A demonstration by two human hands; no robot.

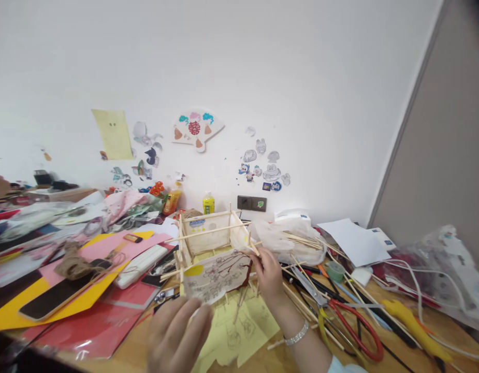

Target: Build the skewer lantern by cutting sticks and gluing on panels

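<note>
A small stick-frame lantern (212, 248) stands mid-counter (449, 331) among loose skewers (301, 241), red-handled scissors (351, 321) and coloured card (68, 305). The right hand (268, 274) pinches the frame's right corner beside the painted paper panel (218, 277); the left hand (179, 336) hangs spread and empty just before that panel. The work appears to be papering the frame's front; the next move likely calls for pressing the panel flat against the sticks while steadying the frame.

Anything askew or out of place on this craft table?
The paper panel on the front of the stick lantern frame hangs crooked and curled, loose at its lower edge. The right hand grips the frame; the left hand is at the panel.
</note>
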